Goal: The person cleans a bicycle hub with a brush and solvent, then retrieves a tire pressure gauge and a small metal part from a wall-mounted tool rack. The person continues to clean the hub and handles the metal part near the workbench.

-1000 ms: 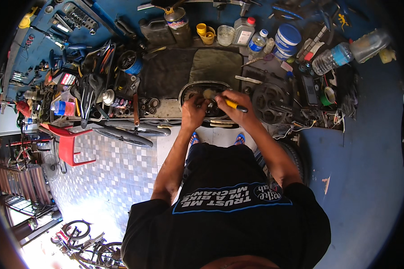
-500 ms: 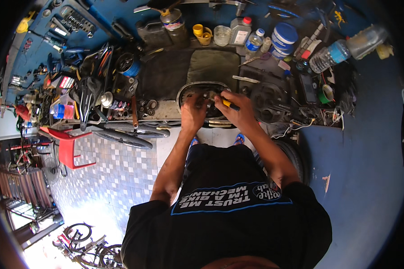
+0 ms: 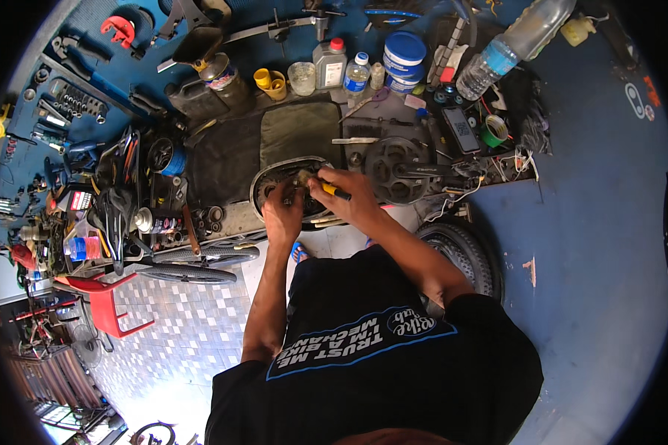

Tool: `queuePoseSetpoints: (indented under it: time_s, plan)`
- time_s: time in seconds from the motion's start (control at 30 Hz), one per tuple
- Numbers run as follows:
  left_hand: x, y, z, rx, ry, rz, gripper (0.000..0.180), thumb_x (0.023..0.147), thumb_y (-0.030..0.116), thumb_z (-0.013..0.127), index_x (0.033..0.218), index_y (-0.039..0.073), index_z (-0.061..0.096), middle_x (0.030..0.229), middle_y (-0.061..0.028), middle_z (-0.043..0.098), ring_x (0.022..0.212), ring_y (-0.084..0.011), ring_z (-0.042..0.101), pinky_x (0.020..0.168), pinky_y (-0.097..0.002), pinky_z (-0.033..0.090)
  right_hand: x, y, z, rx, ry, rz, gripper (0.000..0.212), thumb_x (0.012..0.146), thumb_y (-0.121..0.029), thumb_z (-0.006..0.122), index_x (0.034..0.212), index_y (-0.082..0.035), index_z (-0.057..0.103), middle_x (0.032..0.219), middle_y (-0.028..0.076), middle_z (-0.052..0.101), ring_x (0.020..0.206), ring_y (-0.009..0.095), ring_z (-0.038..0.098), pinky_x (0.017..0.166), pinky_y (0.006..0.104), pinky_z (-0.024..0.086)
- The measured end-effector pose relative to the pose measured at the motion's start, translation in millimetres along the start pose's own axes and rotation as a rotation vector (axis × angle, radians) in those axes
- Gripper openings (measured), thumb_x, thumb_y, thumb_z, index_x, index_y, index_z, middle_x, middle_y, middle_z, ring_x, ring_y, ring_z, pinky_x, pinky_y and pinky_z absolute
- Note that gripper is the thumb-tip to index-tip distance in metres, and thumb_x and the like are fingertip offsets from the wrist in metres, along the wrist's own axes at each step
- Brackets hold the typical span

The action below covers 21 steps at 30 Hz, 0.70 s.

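Observation:
Over an oval tub [image 3: 255,194] with a pale rim, both my hands work close together at the bench's front edge. My right hand [image 3: 349,194] is closed around a tool with a yellow and black handle [image 3: 337,192]; a tan tip, perhaps bristles, shows by its fingers. Inside the tub, my left hand [image 3: 282,216] has its fingers curled at a dark, round metal part [image 3: 272,180] that looks like a bicycle sprocket. Its fingertips are partly hidden, and so is most of what lies in the tub.
Right of the tub lies a crankset [image 3: 399,172] with a large chainring. A phone [image 3: 462,130] and green tape roll [image 3: 493,130] are beyond it. Bottles and a blue-lidded tub [image 3: 404,50] line the back. A spray can [image 3: 156,220] and bicycle saddle [image 3: 113,215] sit left.
The whole view has turned and shifted, so the bench appears further left. Both hands stay at the tub, and the right still grips the yellow and black handle.

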<state>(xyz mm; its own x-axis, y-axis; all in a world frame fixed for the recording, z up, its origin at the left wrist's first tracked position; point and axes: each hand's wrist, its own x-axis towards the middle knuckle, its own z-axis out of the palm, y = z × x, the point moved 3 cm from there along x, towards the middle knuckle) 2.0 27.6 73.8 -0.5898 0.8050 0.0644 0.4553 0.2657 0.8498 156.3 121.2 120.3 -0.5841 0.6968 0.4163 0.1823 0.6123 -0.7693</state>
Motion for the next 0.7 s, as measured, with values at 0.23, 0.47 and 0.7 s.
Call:
queuePoseSetpoints:
  time_s: [0.23,0.47,0.7]
  plan:
    - [0.9,-2.1,-1.1,-0.046,0.001,-0.013,0.033,0.095,0.011,0.074,0.127,0.000,0.074,0.111,-0.0216,0.080,0.103,-0.0317,0.079,0.089,-0.0404,0.060,-2.6,7.3,3.5,0.003,-0.071,0.106,0.021,0.095,-0.023,0.080,0.096,-0.004,0.070,0.080,0.016,0.069,0.071,0.039,0.066,0.062,0.0414,0.052]
    - [2.6,-40.2,0.7,-0.369,-0.022,-0.138,0.028,0.096,0.014,0.080,0.119,-0.001,0.076,0.098,-0.0113,0.080,0.087,-0.0145,0.073,0.079,-0.0310,0.056,-28.3,54.9,28.2,0.033,-0.228,0.180,0.030,0.097,-0.029,0.078,0.119,-0.010,0.072,0.092,0.019,0.076,0.088,0.042,0.073,0.072,0.0443,0.057]
    - [4.3,-40.1,-1.3,-0.437,-0.022,-0.262,0.034,0.098,0.031,0.082,0.109,-0.001,0.077,0.093,-0.0024,0.074,0.084,-0.0099,0.065,0.076,-0.0267,0.051,-28.9,54.5,19.9,-0.053,-0.454,0.053,0.039,0.094,-0.036,0.076,0.121,-0.010,0.066,0.095,0.017,0.073,0.090,0.042,0.072,0.076,0.0515,0.058]
